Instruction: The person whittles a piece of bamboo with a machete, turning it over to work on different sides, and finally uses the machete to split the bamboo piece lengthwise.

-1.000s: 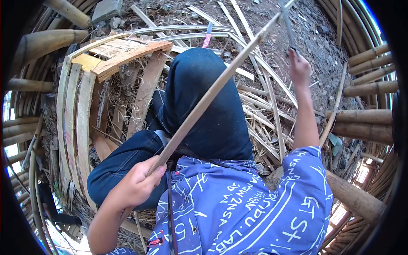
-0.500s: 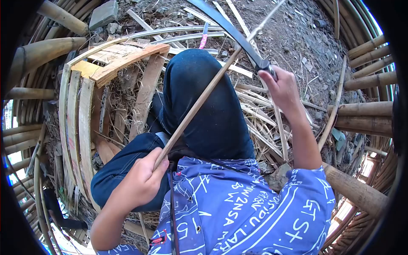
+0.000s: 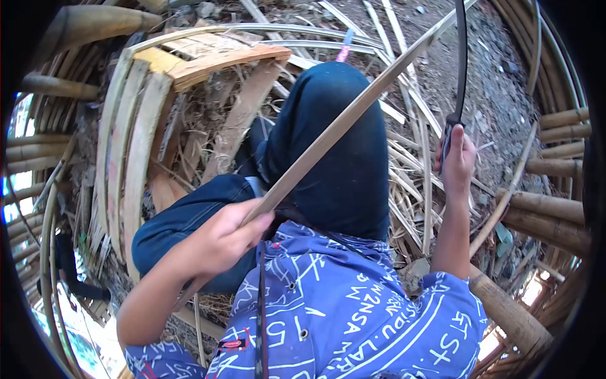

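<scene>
The left hand [image 3: 218, 243] has its fingers closed around a bamboo strip [image 3: 353, 110] running to the upper right. The right hand [image 3: 457, 161] grips a raised machete [image 3: 461, 57]; the step looks like trimming, needing a controlled downward stroke.

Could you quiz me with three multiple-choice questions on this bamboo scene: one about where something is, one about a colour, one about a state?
1. Where does the bamboo strip lie?
A. across the raised knee
B. behind the person
C. under the wooden frame

2. What colour is the printed shirt?
A. red
B. blue
C. green

3. How is the right hand?
A. open and flat
B. closed on the knife handle
C. resting on the ground

A: the strip crosses the knee.
B: blue with white lettering.
B: fingers wrap the handle.
</scene>
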`<state>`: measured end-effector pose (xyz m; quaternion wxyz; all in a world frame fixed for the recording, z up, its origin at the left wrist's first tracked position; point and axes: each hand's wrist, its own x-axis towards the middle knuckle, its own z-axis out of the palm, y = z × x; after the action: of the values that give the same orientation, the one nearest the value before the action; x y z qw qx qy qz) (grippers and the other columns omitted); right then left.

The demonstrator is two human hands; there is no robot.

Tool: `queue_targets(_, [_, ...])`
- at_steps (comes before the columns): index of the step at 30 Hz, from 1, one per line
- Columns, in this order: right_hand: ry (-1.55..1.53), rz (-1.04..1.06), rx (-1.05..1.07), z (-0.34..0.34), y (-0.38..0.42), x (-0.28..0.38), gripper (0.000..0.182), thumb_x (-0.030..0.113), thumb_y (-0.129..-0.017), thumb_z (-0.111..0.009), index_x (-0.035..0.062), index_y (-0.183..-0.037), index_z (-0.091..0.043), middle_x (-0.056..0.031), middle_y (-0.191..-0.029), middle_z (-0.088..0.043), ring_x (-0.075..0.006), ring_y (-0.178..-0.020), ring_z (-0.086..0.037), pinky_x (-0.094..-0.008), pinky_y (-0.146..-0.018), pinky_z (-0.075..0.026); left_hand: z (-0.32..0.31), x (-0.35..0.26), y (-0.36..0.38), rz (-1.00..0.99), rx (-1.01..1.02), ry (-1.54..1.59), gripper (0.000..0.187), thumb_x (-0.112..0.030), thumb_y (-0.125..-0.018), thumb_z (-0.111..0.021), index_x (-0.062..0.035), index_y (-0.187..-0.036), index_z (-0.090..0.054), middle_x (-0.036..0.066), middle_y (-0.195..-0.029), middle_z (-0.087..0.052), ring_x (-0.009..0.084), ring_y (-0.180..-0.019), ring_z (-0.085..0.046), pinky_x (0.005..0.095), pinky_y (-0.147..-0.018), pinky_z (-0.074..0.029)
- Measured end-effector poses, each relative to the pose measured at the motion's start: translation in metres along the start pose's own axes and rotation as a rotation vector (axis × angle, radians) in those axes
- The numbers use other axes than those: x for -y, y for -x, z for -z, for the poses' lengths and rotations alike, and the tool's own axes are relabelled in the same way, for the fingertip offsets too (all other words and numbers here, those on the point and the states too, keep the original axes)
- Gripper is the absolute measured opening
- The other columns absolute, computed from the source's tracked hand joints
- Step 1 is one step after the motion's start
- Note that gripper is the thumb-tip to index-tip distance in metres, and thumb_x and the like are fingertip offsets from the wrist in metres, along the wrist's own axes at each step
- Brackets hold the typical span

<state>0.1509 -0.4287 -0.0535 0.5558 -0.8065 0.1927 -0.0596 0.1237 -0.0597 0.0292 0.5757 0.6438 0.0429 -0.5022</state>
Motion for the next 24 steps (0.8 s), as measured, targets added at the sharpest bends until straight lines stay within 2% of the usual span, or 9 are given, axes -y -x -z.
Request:
queue_targets(4, [-0.14, 0.022, 0.147, -0.034, 0.029, 0.02, 0.056, 0.058, -0.091, -0.043, 0.0066, -0.071, -0.048, 0.001, -0.052, -0.047, -0.0058, -0.041, -0.045, -0.0189, -0.038, -0.034, 0.004, -0.01, -0.024, 0.079, 0.137, 0.369, 0.025, -0.028, -0.099, -0.042, -0.0087, -0.084, -0.043, -0.007, -0.057, -0.03, 0.0029, -0.045, -0.027, 0.0203, -0.04, -0.024])
queue_targets(10, [-0.177, 0.047, 0.344, -0.057, 0.057, 0.045, 0.049, 0.052, -0.089, -0.054, 0.0041, -0.078, -0.055, 0.005, -0.054, -0.047, -0.0029, -0.045, -0.045, -0.0185, -0.041, -0.033, 0.0, -0.027, -0.057, 0.032, 0.064, 0.352, 0.019, -0.026, -0.097, -0.049, -0.0089, -0.088, -0.047, -0.007, -0.056, -0.03, 0.0031, -0.044, -0.028, 0.0205, -0.04, -0.025])
queue_targets(12, [-0.107, 0.095, 0.374, -0.062, 0.058, 0.045, 0.044, 0.045, -0.089, -0.059, 0.0026, -0.077, -0.056, 0.0039, -0.052, -0.046, -0.0046, -0.046, -0.043, -0.0224, -0.042, -0.033, -0.008, -0.037, -0.059, -0.039, -0.088, 0.176, 0.016, -0.023, -0.095, -0.054, -0.0081, -0.09, -0.05, -0.007, -0.055, -0.034, 0.0031, -0.044, -0.032, 0.0205, -0.039, -0.028])
queue_targets(14, [0.005, 0.123, 0.469, -0.071, 0.062, 0.053, 0.04, 0.037, -0.088, -0.063, 0.0003, -0.074, -0.056, -0.0007, -0.051, -0.045, -0.008, -0.047, -0.041, -0.0276, -0.044, -0.034, -0.012, -0.041, -0.063, -0.073, -0.106, 0.081, 0.016, -0.022, -0.093, -0.057, -0.0077, -0.089, -0.052, -0.007, -0.055, -0.037, 0.0031, -0.044, -0.034, 0.0205, -0.04, -0.029])
queue_targets(15, [0.035, 0.113, 0.48, -0.075, 0.063, 0.061, 0.035, 0.029, -0.086, -0.065, -0.0014, -0.073, -0.055, -0.0081, -0.051, -0.046, -0.0138, -0.046, -0.041, -0.0324, -0.045, -0.036, -0.014, -0.042, -0.064, -0.104, -0.121, -0.01, 0.015, -0.021, -0.091, -0.06, -0.0074, -0.088, -0.054, -0.007, -0.055, -0.04, 0.0032, -0.044, -0.036, 0.0205, -0.04, -0.03])
queue_targets(16, [0.034, 0.114, 0.476, -0.078, 0.063, 0.065, 0.035, 0.029, -0.086, -0.065, -0.0014, -0.073, -0.055, -0.0081, -0.051, -0.046, -0.0138, -0.046, -0.041, -0.0324, -0.045, -0.036, -0.014, -0.043, -0.065, -0.106, -0.119, -0.013, 0.015, -0.021, -0.091, -0.06, -0.0074, -0.088, -0.054, -0.007, -0.055, -0.04, 0.0032, -0.044, -0.036, 0.0205, -0.04, -0.03])
queue_targets(19, [0.133, 0.21, 0.532, -0.082, 0.061, 0.072, 0.035, 0.03, -0.085, -0.066, -0.0026, -0.075, -0.056, -0.0166, -0.053, -0.048, -0.024, -0.045, -0.042, -0.035, -0.046, -0.038, -0.016, -0.045, -0.069, -0.141, -0.102, -0.091, 0.016, -0.018, -0.085, -0.065, -0.003, -0.085, -0.059, -0.003, -0.058, -0.048, 0.0048, -0.05, -0.046, 0.0242, -0.043, -0.036])
queue_targets(22, [0.18, 0.228, 0.536, -0.082, 0.057, 0.077, 0.037, 0.031, -0.085, -0.066, -0.003, -0.074, -0.055, -0.0174, -0.053, -0.049, -0.0261, -0.045, -0.044, -0.0353, -0.046, -0.039, -0.017, -0.04, -0.076, -0.225, -0.087, -0.118, 0.017, -0.013, -0.078, -0.07, -0.0016, -0.085, -0.06, -0.004, -0.056, -0.046, 0.0061, -0.054, -0.048, 0.0276, -0.047, -0.039])
queue_targets(24, [0.196, 0.248, 0.54, -0.08, 0.053, 0.078, 0.038, 0.031, -0.085, -0.067, -0.0031, -0.073, -0.055, -0.0178, -0.053, -0.049, -0.0276, -0.045, -0.046, -0.0357, -0.047, -0.039, -0.016, -0.034, -0.08, -0.302, -0.158, -0.304, 0.02, -0.008, -0.072, -0.071, 0.0002, -0.084, -0.057, 0.0, -0.057, -0.048, 0.0091, -0.056, -0.049, 0.0296, -0.051, -0.04])
